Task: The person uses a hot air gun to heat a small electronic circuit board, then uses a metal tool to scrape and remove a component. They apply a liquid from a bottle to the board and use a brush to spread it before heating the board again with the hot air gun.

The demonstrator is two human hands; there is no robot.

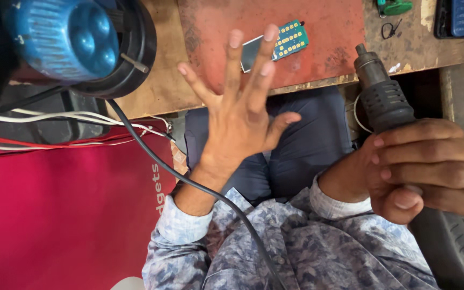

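Fingers [236, 56] of the left hand [237, 115] are spread wide and hold nothing, raised in the air over the lap, just in front of the green circuit board [291, 38] that lies on the worn red mat [328, 32] on the wooden bench [146, 91]. The right hand [425, 166] is wrapped tight around the dark grey hot-air gun [398, 139], its metal nozzle [368, 62] pointing up toward the bench edge. A blue fan [65, 35] sits at upper left, and a black cable [189, 182] runs across the patterned sleeve [189, 236].
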